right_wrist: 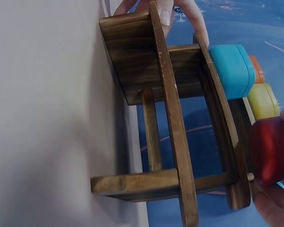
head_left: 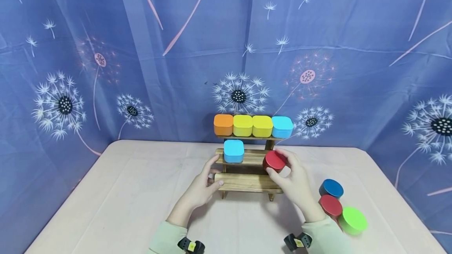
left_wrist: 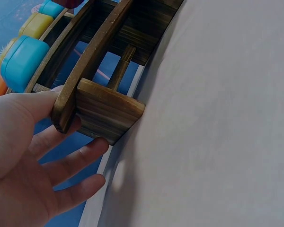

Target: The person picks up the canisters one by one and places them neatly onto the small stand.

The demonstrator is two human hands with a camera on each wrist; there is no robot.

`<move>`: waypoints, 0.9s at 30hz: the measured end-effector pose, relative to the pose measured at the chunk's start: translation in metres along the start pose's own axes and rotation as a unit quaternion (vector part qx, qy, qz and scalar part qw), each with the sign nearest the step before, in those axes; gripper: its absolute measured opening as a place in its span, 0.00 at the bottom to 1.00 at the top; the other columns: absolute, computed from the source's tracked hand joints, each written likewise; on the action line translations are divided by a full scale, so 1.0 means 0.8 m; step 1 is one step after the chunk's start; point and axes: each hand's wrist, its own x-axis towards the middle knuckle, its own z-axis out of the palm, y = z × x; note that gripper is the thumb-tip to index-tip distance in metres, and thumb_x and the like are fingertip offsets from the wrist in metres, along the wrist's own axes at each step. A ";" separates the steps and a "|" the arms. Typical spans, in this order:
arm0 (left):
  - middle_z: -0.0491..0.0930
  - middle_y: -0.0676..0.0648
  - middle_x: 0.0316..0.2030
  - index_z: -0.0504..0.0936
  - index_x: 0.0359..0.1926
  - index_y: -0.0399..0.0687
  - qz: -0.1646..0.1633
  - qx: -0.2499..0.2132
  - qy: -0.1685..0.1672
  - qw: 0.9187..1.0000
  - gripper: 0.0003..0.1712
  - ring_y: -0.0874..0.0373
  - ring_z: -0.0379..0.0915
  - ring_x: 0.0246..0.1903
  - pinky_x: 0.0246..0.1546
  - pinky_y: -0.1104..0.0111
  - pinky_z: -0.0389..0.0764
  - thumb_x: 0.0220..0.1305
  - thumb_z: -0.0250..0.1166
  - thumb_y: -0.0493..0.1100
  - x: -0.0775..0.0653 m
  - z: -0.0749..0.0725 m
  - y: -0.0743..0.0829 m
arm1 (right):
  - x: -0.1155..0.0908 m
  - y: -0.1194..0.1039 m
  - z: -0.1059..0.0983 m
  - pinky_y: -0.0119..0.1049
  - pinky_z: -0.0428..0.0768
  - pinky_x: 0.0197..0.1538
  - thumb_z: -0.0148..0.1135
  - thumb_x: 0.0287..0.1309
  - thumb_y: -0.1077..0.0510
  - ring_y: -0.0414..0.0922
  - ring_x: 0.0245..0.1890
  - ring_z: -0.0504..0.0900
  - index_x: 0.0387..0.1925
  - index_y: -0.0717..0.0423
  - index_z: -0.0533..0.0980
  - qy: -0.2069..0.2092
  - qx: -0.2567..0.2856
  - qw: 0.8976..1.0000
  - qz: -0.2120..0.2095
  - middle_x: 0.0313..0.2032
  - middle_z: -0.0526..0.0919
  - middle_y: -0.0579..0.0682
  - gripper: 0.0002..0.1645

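A wooden three-tier display rack (head_left: 247,182) stands on the table. My left hand (head_left: 201,189) grips its left end, with fingertips at the edges of the middle and bottom shelves; in the left wrist view, several fingers (left_wrist: 80,158) spread beside the rack's side. My right hand (head_left: 294,175) holds a red round tin (head_left: 274,161) between thumb and fingers, at the right end of the middle shelf. On that shelf's left part sits a light blue box (head_left: 234,151). The top shelf bears an orange box (head_left: 223,125), two yellow boxes (head_left: 243,125) and another light blue box (head_left: 282,127).
To the right of the rack, a dark blue round tin (head_left: 331,188), a red tin (head_left: 330,205) and a green tin (head_left: 353,220) are grouped close together on the pale tabletop (head_left: 141,191). A blue dandelion-print curtain (head_left: 183,81) hangs behind and around the table.
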 end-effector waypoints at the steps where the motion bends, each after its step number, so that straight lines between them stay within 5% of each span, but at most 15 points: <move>1: 0.76 0.44 0.50 0.46 0.73 0.67 -0.001 0.001 0.000 1.000 0.43 0.61 0.71 0.30 0.35 0.71 0.74 0.65 0.60 0.41 0.000 0.000 0.000 | 0.000 0.000 0.002 0.12 0.64 0.51 0.71 0.47 0.63 0.51 0.50 0.78 0.59 0.58 0.70 -0.003 0.002 1.000 0.001 0.53 0.76 0.56 0.35; 9: 0.76 0.45 0.51 0.46 0.72 0.68 -0.010 0.005 0.000 1.000 0.43 0.61 0.71 0.31 0.38 0.70 0.74 0.65 0.60 0.41 0.000 0.000 0.001 | 0.006 -0.004 0.015 0.16 0.66 0.49 0.72 0.46 0.62 0.50 0.51 0.78 0.59 0.59 0.69 -0.018 -0.003 1.000 0.009 0.55 0.75 0.58 0.36; 20: 0.76 0.42 0.50 0.48 0.72 0.67 -0.001 0.004 0.006 1.000 0.42 0.60 0.70 0.29 0.36 0.70 0.73 0.65 0.61 0.42 0.001 0.000 0.001 | 0.013 -0.009 0.030 0.44 0.73 0.54 0.71 0.49 0.57 0.50 0.53 0.77 0.62 0.58 0.67 -0.039 0.001 0.998 0.040 0.55 0.76 0.57 0.38; 27: 0.76 0.43 0.51 0.47 0.72 0.68 -0.006 0.002 0.005 1.000 0.43 0.61 0.71 0.29 0.36 0.71 0.73 0.65 0.61 0.42 0.000 0.000 0.001 | 0.012 -0.001 0.032 0.48 0.71 0.57 0.68 0.48 0.64 0.52 0.56 0.75 0.66 0.59 0.61 -0.053 0.012 0.997 0.050 0.57 0.75 0.60 0.43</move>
